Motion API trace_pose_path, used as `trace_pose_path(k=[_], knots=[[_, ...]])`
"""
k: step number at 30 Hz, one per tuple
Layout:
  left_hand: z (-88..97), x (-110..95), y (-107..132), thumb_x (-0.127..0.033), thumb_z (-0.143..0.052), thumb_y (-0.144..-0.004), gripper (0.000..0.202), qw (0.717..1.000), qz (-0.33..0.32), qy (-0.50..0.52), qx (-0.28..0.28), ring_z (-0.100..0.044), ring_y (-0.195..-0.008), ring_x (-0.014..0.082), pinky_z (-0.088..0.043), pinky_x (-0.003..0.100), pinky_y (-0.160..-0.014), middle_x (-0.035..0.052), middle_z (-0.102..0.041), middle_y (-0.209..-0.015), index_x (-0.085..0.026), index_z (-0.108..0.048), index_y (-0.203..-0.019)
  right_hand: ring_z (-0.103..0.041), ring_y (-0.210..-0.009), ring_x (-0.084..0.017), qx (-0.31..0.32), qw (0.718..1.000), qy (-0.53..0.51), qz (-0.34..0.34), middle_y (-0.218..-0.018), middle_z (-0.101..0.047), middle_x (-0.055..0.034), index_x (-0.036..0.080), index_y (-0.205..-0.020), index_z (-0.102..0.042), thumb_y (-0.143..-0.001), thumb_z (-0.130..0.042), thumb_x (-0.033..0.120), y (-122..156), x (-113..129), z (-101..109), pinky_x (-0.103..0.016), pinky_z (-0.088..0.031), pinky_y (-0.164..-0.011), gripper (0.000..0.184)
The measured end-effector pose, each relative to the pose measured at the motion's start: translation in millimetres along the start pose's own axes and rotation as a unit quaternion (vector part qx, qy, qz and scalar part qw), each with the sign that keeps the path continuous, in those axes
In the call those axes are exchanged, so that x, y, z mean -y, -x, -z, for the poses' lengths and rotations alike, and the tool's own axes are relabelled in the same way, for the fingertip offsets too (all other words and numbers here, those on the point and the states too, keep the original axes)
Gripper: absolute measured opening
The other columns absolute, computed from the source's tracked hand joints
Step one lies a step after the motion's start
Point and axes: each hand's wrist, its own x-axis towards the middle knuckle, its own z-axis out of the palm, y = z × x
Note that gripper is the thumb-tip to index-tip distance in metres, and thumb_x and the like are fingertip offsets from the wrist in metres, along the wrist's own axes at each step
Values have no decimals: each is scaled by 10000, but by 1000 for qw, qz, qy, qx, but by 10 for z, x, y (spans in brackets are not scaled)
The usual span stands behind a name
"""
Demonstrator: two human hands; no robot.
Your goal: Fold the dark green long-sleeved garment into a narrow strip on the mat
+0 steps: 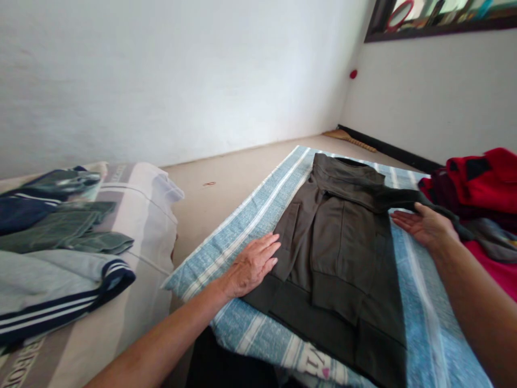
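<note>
A dark olive jacket (pixel 343 253) lies partly folded on a blue and white striped cloth (pixel 238 226). My left hand (pixel 252 267) rests flat at the jacket's left edge, fingers stretched out and holding nothing. My right hand (pixel 424 225) lies open, fingers together and flat, at the jacket's right side where a sleeve runs off to the right.
Folded clothes (pixel 56 253) in navy, green and grey sit stacked on a pale cushion (pixel 137 226) at the left. A pile of red and dark clothes (pixel 480 183) lies at the right. White walls (pixel 181 75) stand behind bare floor (pixel 230 178).
</note>
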Motion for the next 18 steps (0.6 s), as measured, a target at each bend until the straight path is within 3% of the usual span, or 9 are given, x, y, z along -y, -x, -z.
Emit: trace_pose_path(k=[5,12,15,18], knots=[[-36,-8,-11,-232,-433,-952,349,1000,8,-11,12,-418,-1314,240,-400,459,-1069,134,-491,-1388,-143,-526,-1276,-684,-730,-196,22,999,18,-40,-842,-652,-142,128,-976,-498,-956,-368,197,129,-86,-27,-267,-578,-570,148],[-89,-22,-35,-234,-464,-938,339,1000,10,-17,-1,-428,-1306,259,-410,475,-1056,145,-503,-1373,-135,-537,-1254,-688,-710,-210,58,995,62,-53,-811,-677,-133,142,-1003,-504,-935,-390,207,292,-283,-105,-319,-581,-592,148],[-100,-40,-36,-216,-476,-927,325,1000,13,-17,-11,-441,-1295,263,-423,470,-1047,159,-516,-1354,-115,-547,-1228,-693,-696,-227,89,989,120,-16,-751,-678,-125,137,-1043,-483,-901,-432,201,357,-352,-141,-351,-577,-620,164],[-64,-118,-24,-191,-504,-908,297,999,15,-23,-27,-463,-1273,276,-439,475,-1028,172,-537,-1323,-101,-562,-1185,-692,-686,-223,71,956,264,110,-742,-674,-96,133,-1100,-476,-860,-478,207,370,-371,-160,-359,-571,-628,251]])
